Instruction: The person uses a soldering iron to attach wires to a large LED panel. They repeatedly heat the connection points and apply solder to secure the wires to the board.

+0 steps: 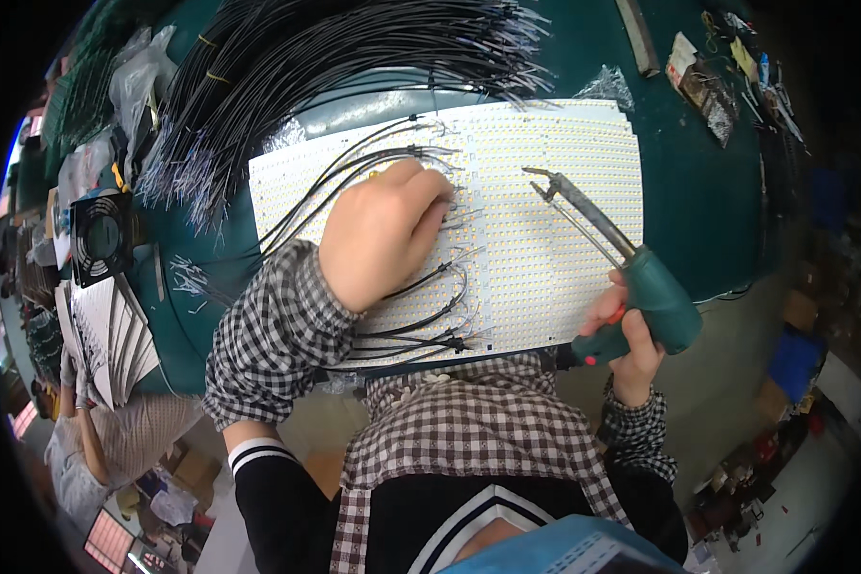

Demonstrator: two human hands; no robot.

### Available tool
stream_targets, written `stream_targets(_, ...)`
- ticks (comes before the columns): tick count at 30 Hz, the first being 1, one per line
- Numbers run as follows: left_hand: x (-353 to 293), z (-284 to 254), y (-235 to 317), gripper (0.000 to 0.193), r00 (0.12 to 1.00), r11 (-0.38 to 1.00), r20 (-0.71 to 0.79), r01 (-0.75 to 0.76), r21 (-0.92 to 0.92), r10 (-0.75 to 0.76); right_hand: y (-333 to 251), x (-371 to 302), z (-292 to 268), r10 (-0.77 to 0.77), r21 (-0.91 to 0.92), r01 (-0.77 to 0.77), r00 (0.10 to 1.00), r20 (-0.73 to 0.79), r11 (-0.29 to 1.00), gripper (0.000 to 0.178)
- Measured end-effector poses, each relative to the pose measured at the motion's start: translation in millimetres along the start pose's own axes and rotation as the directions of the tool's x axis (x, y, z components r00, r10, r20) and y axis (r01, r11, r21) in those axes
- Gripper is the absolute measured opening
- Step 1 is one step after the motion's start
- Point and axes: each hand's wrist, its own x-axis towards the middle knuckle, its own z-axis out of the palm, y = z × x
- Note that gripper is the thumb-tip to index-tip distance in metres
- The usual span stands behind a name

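Note:
A white LED board panel [564,297] lies before me, covered in rows of small yellowish dots. Down its middle, several black cables [344,163] with thin stripped wire ends rest along a pale strip. My left hand [383,230] is closed over that strip, thumb and fingers pinched around what looks like a cable's end; the fingers partly hide it. In my right hand [633,344] is a green soldering gun [665,301] with a red trigger. Its long metal tip points up and left, over the right half of the panel, apart from the wires.
A large bundle of black cables [306,48] curves across the back of the green table [679,191]. At left are a black fan [101,237] and fanned white boards [110,335]; another person's arm [88,440] is beyond. Scraps and small tools [703,91] lie at far right.

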Motion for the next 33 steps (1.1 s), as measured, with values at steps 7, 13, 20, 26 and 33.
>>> stream_targets(7,11.3,3.6,-5.3,0.011,0.991,0.971,0.099,0.113,-0.212,-0.094,5.3,0.1,-5.1,-0.021,-0.029,0.022,0.999,0.027,0.999,0.054)
stream_targets(13,17.9,11.3,-20.2,0.008,0.961,0.911,0.241,0.215,-0.353,-0.134,4.1,1.4,-8.5,0.002,-0.027,0.0,0.999,0.042,1.0,0.054)
stream_targets(20,14.2,22.7,-14.9,0.011,0.975,0.908,0.111,0.221,-0.355,-0.194,7.5,-3.0,-8.3,0.0,-0.055,0.001,1.0,0.021,0.998,0.056)
stream_targets(26,12.0,25.9,-8.4,0.01,0.982,0.949,0.056,0.187,-0.253,-0.179,5.0,-3.9,-1.3,0.022,-0.09,-0.02,1.0,0.013,0.996,0.057)
stream_targets(33,10.0,28.0,-10.4,0.009,0.978,0.935,0.038,0.21,-0.286,-0.207,-0.2,-10.1,1.4,0.122,-0.169,-0.114,0.992,0.037,0.979,0.06)
